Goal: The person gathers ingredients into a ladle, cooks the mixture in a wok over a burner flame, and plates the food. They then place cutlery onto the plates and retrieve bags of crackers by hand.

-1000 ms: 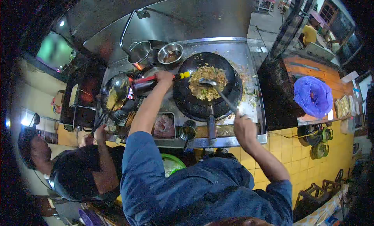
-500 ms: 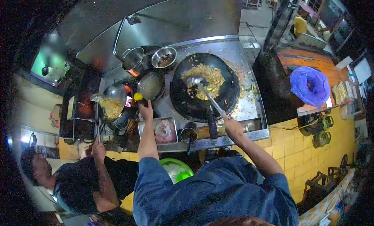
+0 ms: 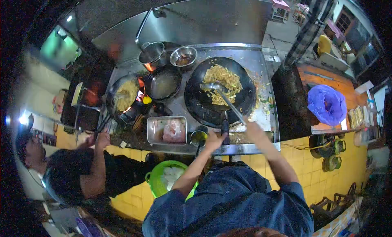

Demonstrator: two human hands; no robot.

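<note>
My right hand (image 3: 257, 133), blurred by motion, is closed around the long handle of a metal wok ladle (image 3: 233, 106). The ladle's bowl rests among fried noodles (image 3: 222, 79) in a large black wok (image 3: 196, 104). Beside the wok's dark handle (image 3: 225, 128) is my left hand (image 3: 214, 141), thumb and fingers apart, fingertips at the handle. Just left of that hand stands a small metal pot (image 3: 199, 137) with yellowish liquid. A metal tray (image 3: 154, 130) of pinkish raw meat sits further left.
A co-worker (image 3: 96, 167) at the left holds a second wok (image 3: 112, 100) of noodles over flames. Behind are a dark pan (image 3: 163, 82), a pot (image 3: 152, 53) and a steel bowl (image 3: 183, 56). A green basin (image 3: 157, 179) is below; a purple-bagged container (image 3: 326, 105) stands right.
My left hand has moved right, from beside the yellow object to the wok handle. My right hand has shifted slightly right with the ladle. The co-worker's noodles now lie lower in their wok.
</note>
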